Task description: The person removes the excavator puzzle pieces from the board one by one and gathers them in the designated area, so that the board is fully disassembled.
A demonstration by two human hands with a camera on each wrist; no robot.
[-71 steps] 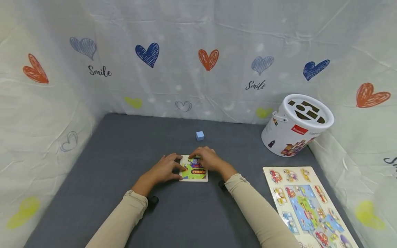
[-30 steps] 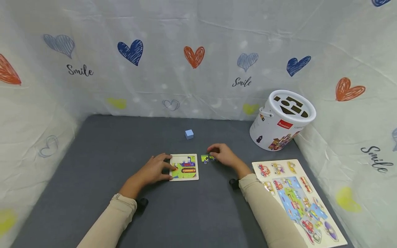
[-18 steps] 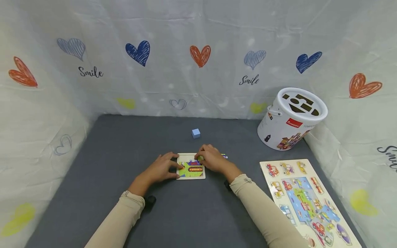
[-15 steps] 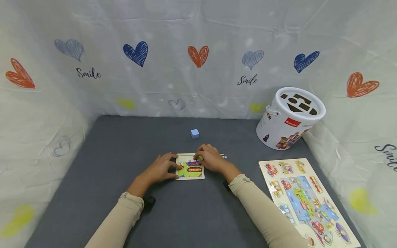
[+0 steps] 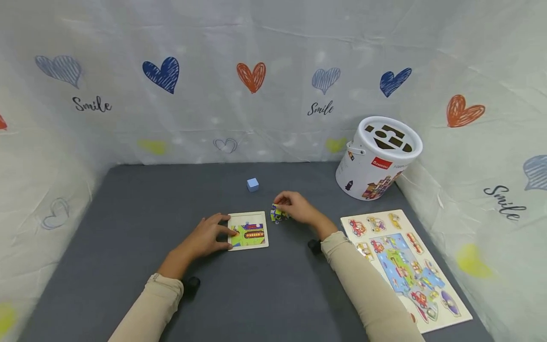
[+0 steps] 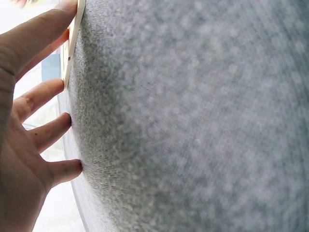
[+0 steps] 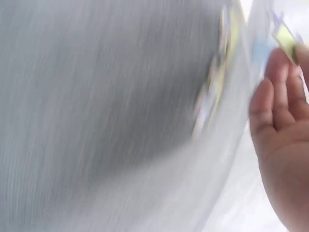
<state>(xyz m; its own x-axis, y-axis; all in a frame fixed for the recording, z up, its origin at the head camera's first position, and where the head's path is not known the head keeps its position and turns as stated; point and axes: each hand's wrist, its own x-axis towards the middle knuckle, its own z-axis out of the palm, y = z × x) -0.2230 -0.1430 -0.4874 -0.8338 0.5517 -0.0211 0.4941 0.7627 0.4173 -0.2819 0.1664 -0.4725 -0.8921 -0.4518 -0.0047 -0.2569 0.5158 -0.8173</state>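
Head view: left hand (image 5: 207, 236), fingers spread, nearly straight, touches the frame (image 5: 247, 216) from 9 o'clock, presumably steadying it. Right hand (image 5: 298, 209) pinches a piece (image 5: 274, 212) at the frame's 2 o'clock.

Left wrist view: thumb and fingertips meet the frame's edge, likely leaving its top uncovered.

Right wrist view: blurred; loose pieces (image 7: 220, 67) at the hand's 10 o'clock, apparently within easy reach.

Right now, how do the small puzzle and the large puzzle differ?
Size: the small puzzle is far smaller than the large puzzle.
Layout: the small puzzle has a bare strip along its far side; the large puzzle has vehicle shapes around a central picture.
Contact: the left hand touches the small puzzle; neither hand is on the large puzzle.
Shared: pale borders, colourful pictures, both on the grey table.
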